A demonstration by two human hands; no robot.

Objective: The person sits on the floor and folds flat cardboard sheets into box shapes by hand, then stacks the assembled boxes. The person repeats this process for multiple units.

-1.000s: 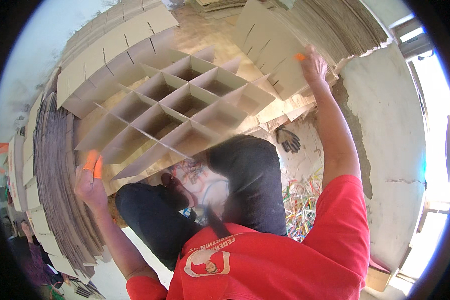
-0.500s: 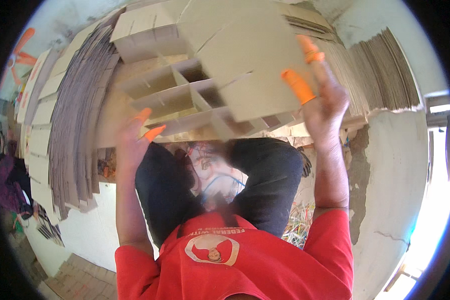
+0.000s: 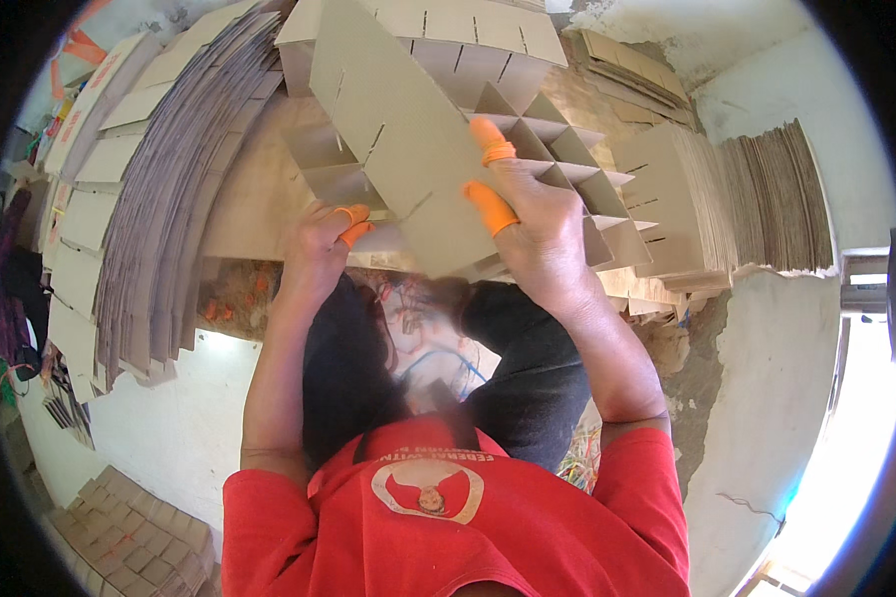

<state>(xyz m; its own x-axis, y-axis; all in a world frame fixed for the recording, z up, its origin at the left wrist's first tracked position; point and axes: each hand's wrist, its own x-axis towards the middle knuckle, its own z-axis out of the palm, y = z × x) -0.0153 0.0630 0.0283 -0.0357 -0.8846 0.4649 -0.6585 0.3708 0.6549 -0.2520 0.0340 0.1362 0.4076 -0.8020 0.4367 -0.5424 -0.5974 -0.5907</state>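
Note:
My right hand (image 3: 548, 224) grips a flat brown cardboard sheet (image 3: 393, 134) with short slots cut into it. Orange finger covers on its thumb and a finger press against the sheet's face, which stands tilted. Behind it lies a cardboard divider grid (image 3: 572, 149) of interlocked strips, its open cells showing on both sides of the sheet. My left hand (image 3: 317, 244) is closed, with orange-covered fingertips together at the near left side of the grid. What it pinches is hidden; the sheet's lower left edge is close by.
Tall rows of slotted cardboard sheets (image 3: 184, 189) stand at the left on the wooden work surface (image 3: 259, 204). Another cardboard stack (image 3: 777, 199) is at the right, with slotted pieces (image 3: 458, 35) at the back. Folded cardboard (image 3: 134, 532) lies at lower left.
My right hand has moved left and slightly down, bringing the sheet in front of the grid. My left hand has moved right, and its spread fingers have closed.

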